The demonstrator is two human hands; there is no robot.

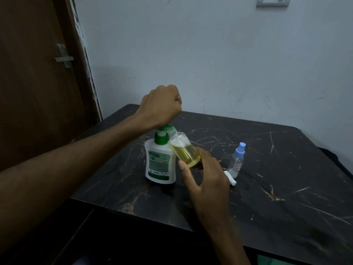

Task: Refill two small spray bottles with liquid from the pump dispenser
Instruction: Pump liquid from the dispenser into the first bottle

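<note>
Pressing pump dispenser [160,161] with fisted left hand [162,106], right hand [207,180] gripping tilted, uncapped spray bottle [184,150] at nozzle

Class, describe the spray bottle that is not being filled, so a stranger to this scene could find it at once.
Start at the dark marble-patterned table. Right of the white pump dispenser and the right hand, a small clear bottle stands upright by itself. Unlike the tilted, yellow-filled bottle in that hand, it looks nearly empty and wears a blue spray cap.
</note>
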